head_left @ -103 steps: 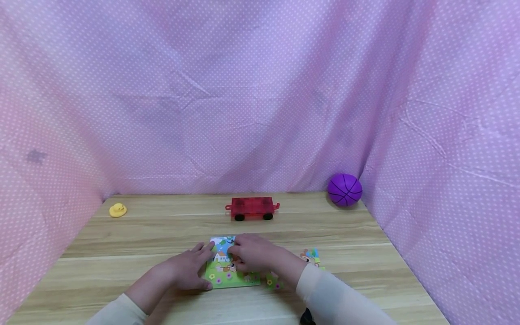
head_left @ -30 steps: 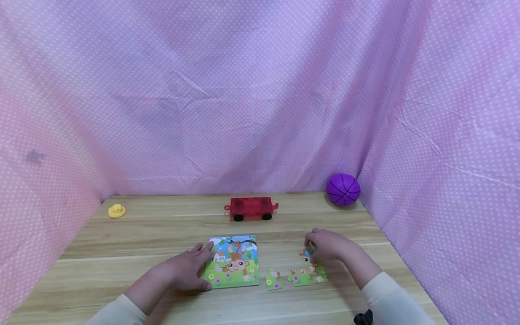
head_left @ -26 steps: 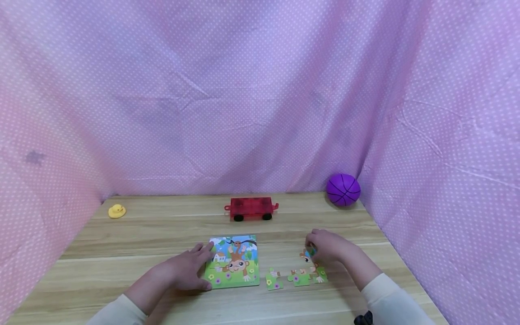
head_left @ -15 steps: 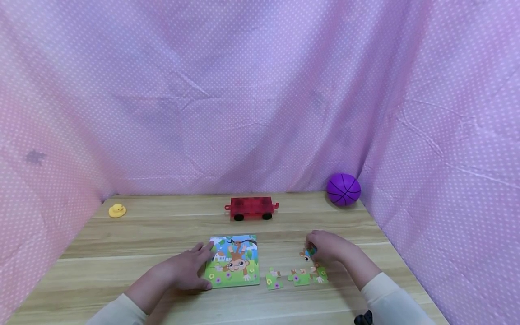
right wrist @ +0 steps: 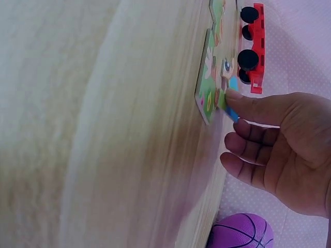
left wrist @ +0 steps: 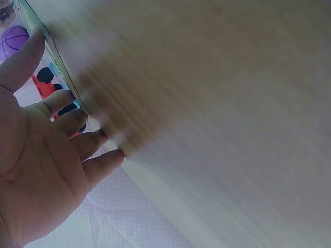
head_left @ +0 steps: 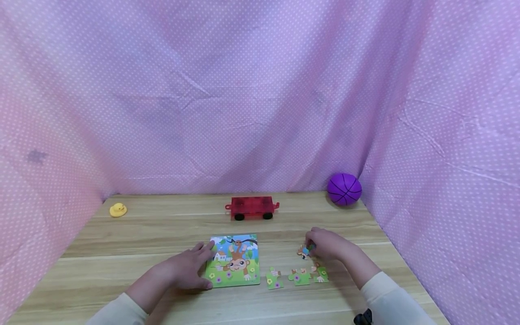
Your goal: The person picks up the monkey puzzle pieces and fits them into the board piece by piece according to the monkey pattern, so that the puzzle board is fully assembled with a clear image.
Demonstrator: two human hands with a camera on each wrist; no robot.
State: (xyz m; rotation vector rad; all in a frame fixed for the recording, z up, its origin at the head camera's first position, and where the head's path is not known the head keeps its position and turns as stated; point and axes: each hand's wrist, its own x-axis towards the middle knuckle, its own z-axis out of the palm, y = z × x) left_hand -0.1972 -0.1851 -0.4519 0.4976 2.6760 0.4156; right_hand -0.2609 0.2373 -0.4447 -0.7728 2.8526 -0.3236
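My left hand (head_left: 188, 267) rests at the left edge of a square monkey jigsaw puzzle (head_left: 232, 266), fingers spread and thumb at its near corner. In the left wrist view that hand (left wrist: 49, 150) has its fingertips along the puzzle's edge and on the tabletop. To the right, my right hand (head_left: 328, 246) pinches a loose puzzle piece (head_left: 304, 252) showing a monkey's eye and blue sky. The right wrist view shows the thumb pressed on this piece (right wrist: 231, 106), the other fingers bent behind. Several loose pieces (head_left: 301, 276) with green grass lie just nearer, in a row.
Behind the puzzle stands a red toy wagon (head_left: 252, 206) with black wheels. A yellow rubber duck (head_left: 118, 210) sits at the back left and a purple ball (head_left: 344, 189) at the back right. Pink dotted cloth (head_left: 243, 99) surrounds the wooden table (head_left: 170, 225).
My right hand has moved from over the puzzle to the loose pieces on the right. Lately the eye piece has shifted slightly left and away from the grass pieces. The left hand stays put.
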